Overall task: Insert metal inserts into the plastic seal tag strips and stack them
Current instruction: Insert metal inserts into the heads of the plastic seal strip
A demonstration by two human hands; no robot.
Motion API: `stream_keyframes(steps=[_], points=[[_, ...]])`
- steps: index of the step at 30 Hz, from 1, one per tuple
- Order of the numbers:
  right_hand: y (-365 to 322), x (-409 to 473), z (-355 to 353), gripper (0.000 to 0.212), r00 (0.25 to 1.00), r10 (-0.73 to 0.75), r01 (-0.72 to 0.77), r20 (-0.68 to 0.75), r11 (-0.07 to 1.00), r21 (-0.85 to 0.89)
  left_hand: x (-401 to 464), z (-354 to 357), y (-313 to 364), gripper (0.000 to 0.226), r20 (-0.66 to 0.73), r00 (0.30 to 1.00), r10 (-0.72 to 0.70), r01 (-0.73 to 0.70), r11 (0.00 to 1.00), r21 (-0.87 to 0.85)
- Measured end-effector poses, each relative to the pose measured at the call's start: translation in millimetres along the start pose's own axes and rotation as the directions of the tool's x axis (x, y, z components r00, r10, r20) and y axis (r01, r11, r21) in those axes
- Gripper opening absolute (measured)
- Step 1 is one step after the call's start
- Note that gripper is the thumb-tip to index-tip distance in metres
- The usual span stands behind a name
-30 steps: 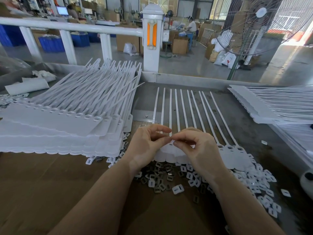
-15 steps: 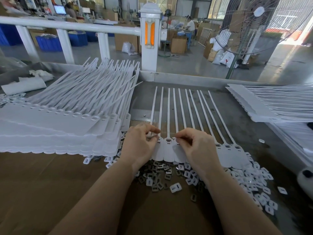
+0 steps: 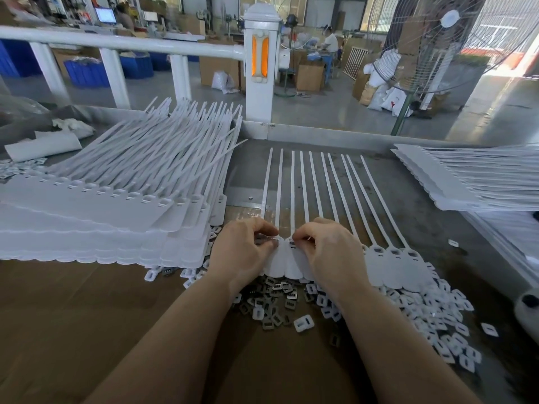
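A white seal tag strip (image 3: 390, 263) with several long tails lies flat in front of me, tails pointing away. My left hand (image 3: 242, 252) and my right hand (image 3: 329, 252) rest on its tag heads near the left end. Each hand pinches a small metal insert, the left insert (image 3: 274, 242) and the right insert (image 3: 291, 243), at a tag's socket. Loose metal inserts (image 3: 277, 304) lie in a heap just below my wrists. A tall stack of strips (image 3: 110, 205) stands at the left.
White plastic caps (image 3: 437, 325) are scattered at the right, near a second pile of strips (image 3: 478, 179). A metal table rim (image 3: 326, 135) and white railing (image 3: 122, 45) bound the far side. Brown cardboard (image 3: 73, 316) covers the near table.
Both hands dropped from meeting above the strip down onto the tag heads and moved slightly apart, each now pressing an insert at a socket.
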State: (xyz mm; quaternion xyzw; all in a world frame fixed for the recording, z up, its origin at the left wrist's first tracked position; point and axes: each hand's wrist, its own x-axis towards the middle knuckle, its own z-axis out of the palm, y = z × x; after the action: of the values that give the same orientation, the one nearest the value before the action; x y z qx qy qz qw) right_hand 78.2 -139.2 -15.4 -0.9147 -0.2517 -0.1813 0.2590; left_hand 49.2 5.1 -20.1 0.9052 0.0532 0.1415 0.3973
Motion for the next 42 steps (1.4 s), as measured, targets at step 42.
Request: stream_keyframes(steps=[42], points=[[-5.8,-4.4,-7.1,0.027,0.977,-0.058,0.1,0.206,0.975,-0.2,1.3,0.3,-3.6,0.016,-0.018,0.999,0.049,-0.049,0.998,0.044]])
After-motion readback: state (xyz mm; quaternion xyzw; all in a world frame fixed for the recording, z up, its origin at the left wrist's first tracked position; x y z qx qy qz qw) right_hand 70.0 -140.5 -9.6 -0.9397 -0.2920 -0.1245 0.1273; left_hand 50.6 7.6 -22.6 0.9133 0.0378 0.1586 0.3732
